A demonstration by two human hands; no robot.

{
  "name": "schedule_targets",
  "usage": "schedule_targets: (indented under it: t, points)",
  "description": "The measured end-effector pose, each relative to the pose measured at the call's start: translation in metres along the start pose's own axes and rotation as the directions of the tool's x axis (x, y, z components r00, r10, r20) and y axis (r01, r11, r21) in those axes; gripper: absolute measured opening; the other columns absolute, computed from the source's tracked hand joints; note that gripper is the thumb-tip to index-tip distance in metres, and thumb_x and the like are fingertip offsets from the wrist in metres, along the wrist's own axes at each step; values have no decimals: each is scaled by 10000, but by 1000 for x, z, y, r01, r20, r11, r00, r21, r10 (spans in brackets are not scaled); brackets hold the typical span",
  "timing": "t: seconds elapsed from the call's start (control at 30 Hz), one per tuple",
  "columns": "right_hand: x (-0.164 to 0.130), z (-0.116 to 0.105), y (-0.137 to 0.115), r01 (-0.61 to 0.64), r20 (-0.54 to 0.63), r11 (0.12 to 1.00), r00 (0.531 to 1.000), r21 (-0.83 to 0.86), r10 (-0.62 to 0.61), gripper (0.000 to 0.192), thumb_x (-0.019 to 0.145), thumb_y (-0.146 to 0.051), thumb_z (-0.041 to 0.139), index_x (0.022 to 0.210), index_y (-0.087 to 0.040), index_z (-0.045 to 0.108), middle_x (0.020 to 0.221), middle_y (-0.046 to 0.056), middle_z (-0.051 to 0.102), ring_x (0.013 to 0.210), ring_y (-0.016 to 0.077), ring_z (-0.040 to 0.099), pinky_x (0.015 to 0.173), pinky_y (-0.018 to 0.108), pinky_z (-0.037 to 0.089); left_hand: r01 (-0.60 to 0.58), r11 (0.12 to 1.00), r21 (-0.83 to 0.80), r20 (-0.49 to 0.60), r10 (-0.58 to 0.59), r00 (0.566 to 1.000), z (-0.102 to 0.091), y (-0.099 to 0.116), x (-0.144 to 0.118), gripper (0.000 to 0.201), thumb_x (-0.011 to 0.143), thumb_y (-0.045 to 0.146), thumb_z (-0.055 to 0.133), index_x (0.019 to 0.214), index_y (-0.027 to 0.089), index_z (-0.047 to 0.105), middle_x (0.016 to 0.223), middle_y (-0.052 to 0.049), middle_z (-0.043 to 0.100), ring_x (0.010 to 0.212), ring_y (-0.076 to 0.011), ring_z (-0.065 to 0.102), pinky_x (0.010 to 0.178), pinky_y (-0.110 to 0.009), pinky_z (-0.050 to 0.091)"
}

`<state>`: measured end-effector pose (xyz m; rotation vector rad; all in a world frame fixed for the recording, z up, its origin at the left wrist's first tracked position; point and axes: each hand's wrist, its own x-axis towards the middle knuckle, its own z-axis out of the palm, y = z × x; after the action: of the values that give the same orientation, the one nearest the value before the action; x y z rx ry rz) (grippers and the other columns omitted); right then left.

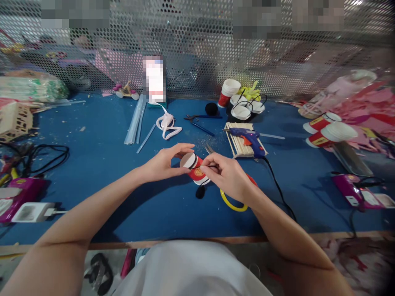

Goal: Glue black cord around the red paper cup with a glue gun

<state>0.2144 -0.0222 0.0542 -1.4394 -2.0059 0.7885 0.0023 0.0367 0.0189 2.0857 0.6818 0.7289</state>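
A red and white paper cup [197, 174] lies tilted between my hands, its pale round end toward the upper left. My left hand [171, 161] is closed on the cup's left side, thumb below and fingers above. A thin black cord crosses the cup, and my right hand [224, 172] pinches it at the cup's right side. Below the cup a small black pom-pom [200, 191] hangs or lies on the mat. Scissors with a yellow and red handle [232, 205] lie partly hidden under my right hand, their blades pointing up and left.
A blue glue gun [255, 144] rests on a stick raft, its cable running toward the front edge. Pliers [202, 127], a black ball [211, 109], white ribbon [166, 121] and glue sticks [134, 121] lie beyond. Cups [331, 132] and purple power strips [354, 191] stand aside.
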Motion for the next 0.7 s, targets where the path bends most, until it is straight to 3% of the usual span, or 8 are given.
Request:
schedule_targets:
  t: [0.27,0.47,0.7]
  points:
    - [8,-5,4,230,-61,942,966,-244,-252,132,859,-214,533,728,-204,551,575,-24,470,638,142,472,626,282,366,-1,998,-58,14,2,1000,4,0,-1,634,755,261,675,1327,230,402,1233,-115,587,1068,-210,616,943,-379,503]
    - [13,0,14,190,-50,960,978,-203,-204,109,870,-196,517,762,-204,524,729,8,557,683,135,512,631,274,389,-2,997,-75,5,3,1000,5,-1,-2,638,750,251,678,1330,239,411,1238,-110,589,1077,-216,613,946,-385,501]
    - [16,6,23,258,-67,957,961,-131,-269,102,885,-167,478,796,-218,473,859,40,565,835,154,542,727,296,436,11,996,-84,29,-8,1000,4,1,-1,624,758,252,673,1326,229,414,1297,-118,545,1124,-222,591,968,-378,491]
